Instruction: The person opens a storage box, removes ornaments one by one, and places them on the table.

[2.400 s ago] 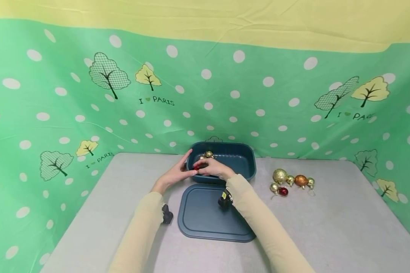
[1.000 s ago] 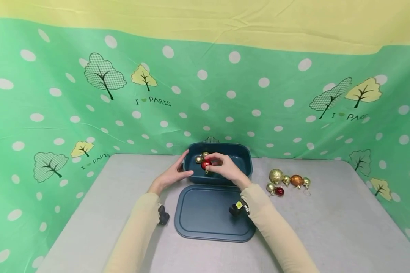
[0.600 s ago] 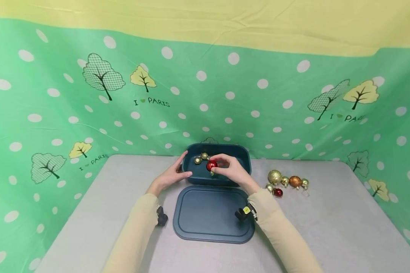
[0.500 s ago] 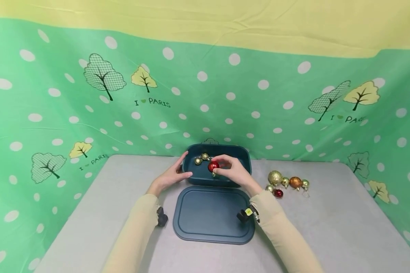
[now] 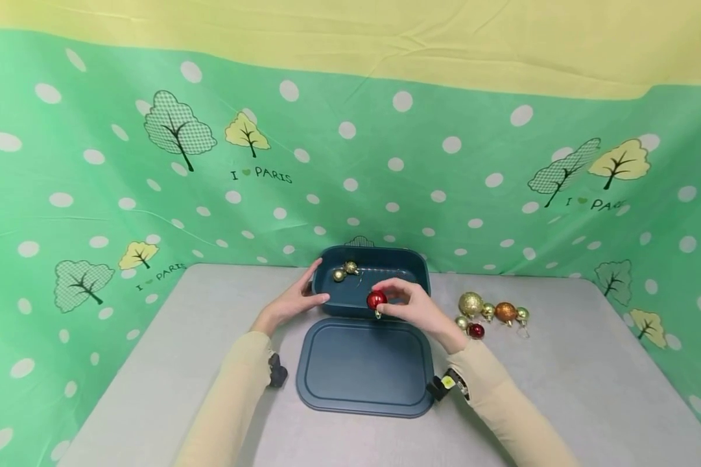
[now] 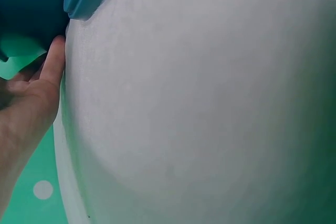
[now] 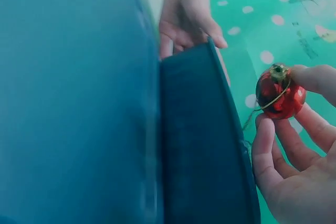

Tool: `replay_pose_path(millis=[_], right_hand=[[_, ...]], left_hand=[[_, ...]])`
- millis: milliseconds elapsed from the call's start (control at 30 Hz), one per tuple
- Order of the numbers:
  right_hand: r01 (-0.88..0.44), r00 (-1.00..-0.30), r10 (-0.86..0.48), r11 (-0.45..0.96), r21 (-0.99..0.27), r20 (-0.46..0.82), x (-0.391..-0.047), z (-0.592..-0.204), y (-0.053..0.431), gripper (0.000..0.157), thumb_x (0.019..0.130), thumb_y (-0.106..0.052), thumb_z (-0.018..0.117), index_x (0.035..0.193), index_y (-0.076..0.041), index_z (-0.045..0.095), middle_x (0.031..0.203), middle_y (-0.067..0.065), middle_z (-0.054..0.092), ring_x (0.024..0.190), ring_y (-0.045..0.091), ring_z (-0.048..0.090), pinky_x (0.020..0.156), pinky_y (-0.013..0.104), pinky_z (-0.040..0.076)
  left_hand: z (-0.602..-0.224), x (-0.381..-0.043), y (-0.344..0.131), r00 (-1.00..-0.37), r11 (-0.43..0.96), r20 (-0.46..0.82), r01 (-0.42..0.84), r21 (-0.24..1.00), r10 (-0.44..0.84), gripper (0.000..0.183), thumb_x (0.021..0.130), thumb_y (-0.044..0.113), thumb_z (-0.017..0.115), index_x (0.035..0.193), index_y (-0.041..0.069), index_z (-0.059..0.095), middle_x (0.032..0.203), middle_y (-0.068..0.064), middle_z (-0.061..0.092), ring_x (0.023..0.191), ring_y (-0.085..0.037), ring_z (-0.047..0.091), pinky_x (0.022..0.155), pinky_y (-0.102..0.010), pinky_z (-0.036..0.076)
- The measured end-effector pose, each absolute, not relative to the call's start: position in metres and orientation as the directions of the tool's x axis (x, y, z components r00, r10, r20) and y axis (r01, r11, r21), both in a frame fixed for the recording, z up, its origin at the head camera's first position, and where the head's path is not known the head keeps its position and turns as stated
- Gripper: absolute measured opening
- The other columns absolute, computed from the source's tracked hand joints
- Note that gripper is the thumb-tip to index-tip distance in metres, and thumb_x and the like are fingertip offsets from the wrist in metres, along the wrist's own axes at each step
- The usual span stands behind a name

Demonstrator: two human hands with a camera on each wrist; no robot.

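A shiny red Christmas bauble [image 5: 377, 299] with a gold cap is pinched between the thumb and fingers of my right hand [image 5: 415, 312], above the near rim of a dark blue box [image 5: 397, 277]. In the right wrist view the bauble [image 7: 278, 103] shows a thin gold hanging string. My left hand [image 5: 293, 301] rests against the box's left end, its fingers extended along the side; in the left wrist view the hand [image 6: 37, 100] touches the box wall [image 6: 29, 9]. Two small gold baubles [image 5: 339, 275] lie inside the box at the left.
In front of the box lies its flat blue lid [image 5: 364, 370]. To the right, several baubles lie grouped on the grey table [image 5: 572, 363]: a large glittery gold one [image 5: 471, 303], an orange one [image 5: 505, 312], a small dark red one [image 5: 475, 331] and smaller gold ones. A green dotted cloth [image 5: 303, 220] hangs behind.
My right hand has lifted the red bauble from the left part of the box and brought it right and nearer, to the front rim. The left hand has stayed at the box's end.
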State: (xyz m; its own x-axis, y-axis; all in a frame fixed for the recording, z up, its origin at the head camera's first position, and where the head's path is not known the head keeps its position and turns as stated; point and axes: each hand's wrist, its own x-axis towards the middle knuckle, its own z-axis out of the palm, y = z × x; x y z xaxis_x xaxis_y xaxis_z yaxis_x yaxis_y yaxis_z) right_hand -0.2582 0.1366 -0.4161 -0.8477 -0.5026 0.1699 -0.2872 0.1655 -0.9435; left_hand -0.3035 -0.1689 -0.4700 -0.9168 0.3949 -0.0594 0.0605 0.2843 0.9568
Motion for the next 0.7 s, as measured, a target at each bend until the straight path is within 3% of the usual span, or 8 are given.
replay_pose_path(millis=[267, 467, 700], right_hand=[[-0.276, -0.831, -0.541, 0.201, -0.940, 0.128, -0.244, -0.411, 0.155, 0.038, 0.089, -0.006, 0.069, 0.124, 0.004, 0.058, 0.115, 0.015, 0.061, 0.105, 0.031, 0.058, 0.081, 0.029, 0.051], [-0.278, -0.826, -0.554, 0.242, -0.929, 0.103, -0.236, -0.411, 0.173, 0.038, 0.089, -0.007, 0.069, 0.124, 0.002, 0.059, 0.112, 0.015, 0.063, 0.099, 0.032, 0.060, 0.078, 0.029, 0.053], [-0.265, -0.851, -0.514, 0.249, -0.932, 0.105, -0.225, -0.430, 0.203, 0.039, 0.088, -0.004, 0.070, 0.123, 0.007, 0.058, 0.112, 0.019, 0.063, 0.103, 0.036, 0.059, 0.079, 0.030, 0.054]], left_hand=[[-0.471, -0.303, -0.168, -0.916, 0.277, -0.055, 0.062, 0.959, 0.397, 0.089, 0.093, 0.021, 0.067, 0.156, 0.034, 0.006, 0.161, -0.013, -0.001, 0.138, -0.045, 0.022, 0.104, -0.055, 0.033], [-0.470, -0.302, -0.168, -0.919, 0.286, -0.054, 0.065, 0.956, 0.390, 0.090, 0.092, 0.024, 0.068, 0.156, 0.035, 0.006, 0.161, -0.011, -0.004, 0.140, -0.045, 0.014, 0.107, -0.056, 0.028], [-0.467, -0.301, -0.168, -0.919, 0.288, -0.057, 0.064, 0.955, 0.391, 0.089, 0.094, 0.022, 0.066, 0.156, 0.034, 0.005, 0.161, -0.011, -0.005, 0.141, -0.044, 0.012, 0.108, -0.056, 0.025]])
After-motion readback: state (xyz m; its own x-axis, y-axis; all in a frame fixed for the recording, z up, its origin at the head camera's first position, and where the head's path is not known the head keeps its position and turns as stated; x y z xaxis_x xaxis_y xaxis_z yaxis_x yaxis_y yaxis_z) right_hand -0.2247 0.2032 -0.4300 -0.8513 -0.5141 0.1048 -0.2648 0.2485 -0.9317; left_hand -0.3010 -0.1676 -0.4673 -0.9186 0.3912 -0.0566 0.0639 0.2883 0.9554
